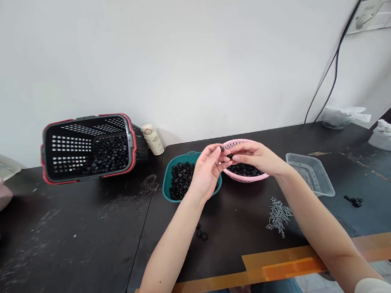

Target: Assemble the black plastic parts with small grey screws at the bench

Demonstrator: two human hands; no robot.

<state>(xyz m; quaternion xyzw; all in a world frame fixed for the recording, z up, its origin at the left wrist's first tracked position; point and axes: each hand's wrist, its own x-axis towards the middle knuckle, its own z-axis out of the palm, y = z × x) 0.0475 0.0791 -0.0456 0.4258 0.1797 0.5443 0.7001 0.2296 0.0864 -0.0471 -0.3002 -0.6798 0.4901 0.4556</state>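
Over the gap between two containers, my left hand (208, 170) pinches a small black part (222, 148) between its fingertips. My right hand (255, 156) meets it there, fingers closed on another small black part (230, 156). The fingers partly cover both pieces, so their exact shape is unclear. Below my left hand stands a teal basin (167, 194) full of black ring-like parts (181, 179). Under my right hand is a pink perforated basket (243, 179) with more black parts (248, 169) in it.
A pile of screws (279, 216) lies near a clear plastic tray (323, 177). Several loose black parts (201, 234) rest below my left forearm; others (355, 201) lie far right. A tipped black-and-red basket (132, 142) and a white bottle (153, 140) stand by the wall.
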